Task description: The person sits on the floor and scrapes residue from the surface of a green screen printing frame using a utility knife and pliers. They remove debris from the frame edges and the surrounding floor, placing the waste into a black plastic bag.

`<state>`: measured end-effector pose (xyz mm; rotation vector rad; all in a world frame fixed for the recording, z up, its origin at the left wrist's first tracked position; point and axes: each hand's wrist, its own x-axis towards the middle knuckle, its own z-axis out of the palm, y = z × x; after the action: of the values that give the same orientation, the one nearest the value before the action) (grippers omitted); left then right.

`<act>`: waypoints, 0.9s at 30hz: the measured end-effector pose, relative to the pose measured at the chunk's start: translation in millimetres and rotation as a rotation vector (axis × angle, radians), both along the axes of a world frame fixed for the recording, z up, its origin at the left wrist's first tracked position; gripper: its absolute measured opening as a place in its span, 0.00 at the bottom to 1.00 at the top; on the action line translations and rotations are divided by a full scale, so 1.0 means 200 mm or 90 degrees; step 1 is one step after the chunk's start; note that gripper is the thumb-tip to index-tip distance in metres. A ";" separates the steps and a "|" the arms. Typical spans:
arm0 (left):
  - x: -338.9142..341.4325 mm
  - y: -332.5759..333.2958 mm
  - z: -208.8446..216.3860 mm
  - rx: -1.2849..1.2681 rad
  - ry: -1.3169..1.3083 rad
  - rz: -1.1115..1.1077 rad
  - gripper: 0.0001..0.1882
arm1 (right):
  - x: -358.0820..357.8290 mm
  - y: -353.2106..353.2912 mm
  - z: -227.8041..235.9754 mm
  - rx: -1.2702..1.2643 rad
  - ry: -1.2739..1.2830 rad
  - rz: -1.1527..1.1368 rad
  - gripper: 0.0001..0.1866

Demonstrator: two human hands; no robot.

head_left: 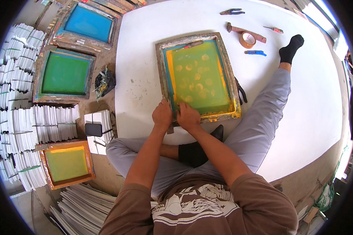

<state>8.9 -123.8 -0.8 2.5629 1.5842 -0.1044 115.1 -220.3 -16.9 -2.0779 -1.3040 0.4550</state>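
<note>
A wooden silk-screen frame [159, 64] with green-yellow mesh lies on the white board in front of me. Its mesh carries several pale round spots. My left hand [162, 113] is closed at the near left corner; a narrow dark strip [170, 129] pokes out below it. Just to its right, my right hand [188, 116] has its fingers curled over the near rail. What either hand pinches is hidden beneath the fingers. A thin tool with a dark handle [193, 44] rests across the far end of the screen. Dark-handled pliers [241, 93] lie against the right rail.
On the white board [310, 102] lie a hammer [259, 37], tape roll [247, 40], blue cutter [255, 52], screwdriver [277, 29] and pliers [232, 11]. Left are blue [88, 23], green [65, 73] and yellow [68, 163] screens, paper stacks [23, 121] and a phone [93, 129].
</note>
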 end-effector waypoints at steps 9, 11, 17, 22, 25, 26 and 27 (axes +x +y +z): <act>-0.12 0.04 0.00 -0.164 -0.268 0.042 0.16 | -0.03 0.02 0.00 -0.095 0.002 0.010 0.15; -0.13 0.03 0.00 -0.147 -0.293 0.063 0.17 | -0.03 0.01 -0.01 -0.081 0.003 0.008 0.16; -0.04 0.01 0.13 -0.178 -0.248 0.151 0.22 | -0.01 0.00 -0.02 -0.058 -0.010 0.012 0.16; -0.06 0.02 0.07 -0.142 -0.190 0.103 0.21 | -0.02 0.01 0.00 -0.054 -0.021 0.021 0.16; -0.06 0.00 0.10 -0.105 -0.172 0.093 0.18 | -0.02 0.01 0.00 -0.042 -0.010 0.016 0.16; -0.05 -0.01 0.11 -0.081 -0.157 0.082 0.17 | -0.02 0.01 0.00 -0.046 -0.013 0.019 0.16; -0.04 -0.03 0.12 -0.060 -0.141 0.072 0.16 | -0.02 0.01 -0.01 -0.053 -0.016 0.023 0.15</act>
<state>0.5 -130.2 22.8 2.3168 1.5949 0.1099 111.9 -218.6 -19.8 -2.1380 -1.3601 0.5093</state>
